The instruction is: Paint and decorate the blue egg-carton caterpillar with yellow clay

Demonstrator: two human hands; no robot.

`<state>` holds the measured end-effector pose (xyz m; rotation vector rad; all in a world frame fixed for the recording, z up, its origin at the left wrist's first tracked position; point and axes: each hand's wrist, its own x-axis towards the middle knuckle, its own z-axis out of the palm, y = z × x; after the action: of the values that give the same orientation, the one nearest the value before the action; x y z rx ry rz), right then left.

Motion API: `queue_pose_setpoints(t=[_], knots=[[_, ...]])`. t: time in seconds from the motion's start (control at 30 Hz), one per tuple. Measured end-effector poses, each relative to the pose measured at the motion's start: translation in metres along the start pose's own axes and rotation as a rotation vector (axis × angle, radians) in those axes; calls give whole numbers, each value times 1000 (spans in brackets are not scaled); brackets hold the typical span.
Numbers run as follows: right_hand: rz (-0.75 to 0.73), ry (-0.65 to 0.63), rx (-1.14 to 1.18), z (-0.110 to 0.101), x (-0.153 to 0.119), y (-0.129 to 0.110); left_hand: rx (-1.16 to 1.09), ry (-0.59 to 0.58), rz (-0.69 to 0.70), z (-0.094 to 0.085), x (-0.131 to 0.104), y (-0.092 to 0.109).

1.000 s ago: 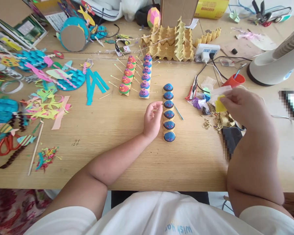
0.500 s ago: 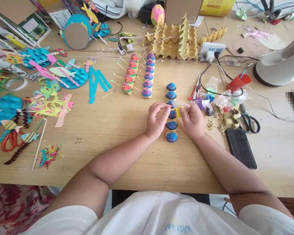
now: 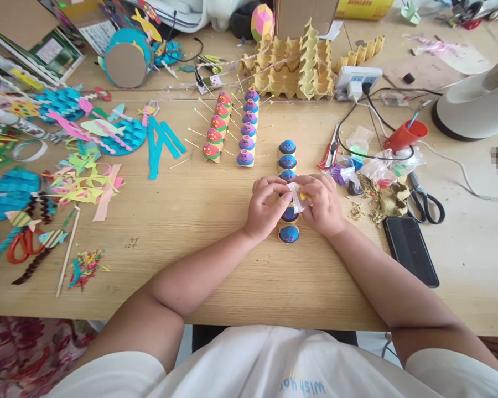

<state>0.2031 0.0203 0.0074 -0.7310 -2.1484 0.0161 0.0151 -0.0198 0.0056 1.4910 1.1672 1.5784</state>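
Observation:
Over a row of blue-painted egg-carton cups with small faces (image 3: 289, 234), both hands meet at a small clear plastic bag (image 3: 296, 200) with something yellow inside. My left hand (image 3: 265, 209) pinches the bag's left edge between thumb and fingers. My right hand (image 3: 324, 205) is closed on its right side, its fingers covering most of the yellow content. Some middle cups of the row are hidden behind the hands. Further back stand a purple-blue row (image 3: 245, 158) and a red-green row (image 3: 211, 151) of cups, with pins sticking out at their sides.
To the right lie a phone (image 3: 410, 251), black scissors (image 3: 425, 204), a red cutter (image 3: 329, 155), plastic bags and a red cup (image 3: 405, 135). Egg cartons (image 3: 290, 69) and a power strip (image 3: 359, 77) stand behind. Paper scraps (image 3: 83, 179) and orange-handled scissors (image 3: 21, 246) are at left.
My right hand has turned inward and come closer to the left one. The bag has swung to a more upright angle between them, with less yellow showing.

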Motion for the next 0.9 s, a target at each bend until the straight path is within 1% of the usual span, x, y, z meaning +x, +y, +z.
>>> queue_pose_setpoints(t=[0.1,0.27,0.47,0.67,0.73,0.8,0.9], knots=[[25,-16,-22,-1,0,-1,9,-17,5,0,0,0],[41,-28,22,1,0,-1,20,-25,19,0,0,0],[-9,3,86,0,0,1,18,-56,2,-2,0,1],[-57,46,135,5,-4,5,-24,-83,-29,-2,0,2],[-58,61,116,6,-5,6,-26,-100,-16,-3,-1,3],[-44,48,82,5,-5,5,-2,-120,17,-3,-1,4],[-59,47,56,2,-2,4,82,-122,107,-4,-2,3]])
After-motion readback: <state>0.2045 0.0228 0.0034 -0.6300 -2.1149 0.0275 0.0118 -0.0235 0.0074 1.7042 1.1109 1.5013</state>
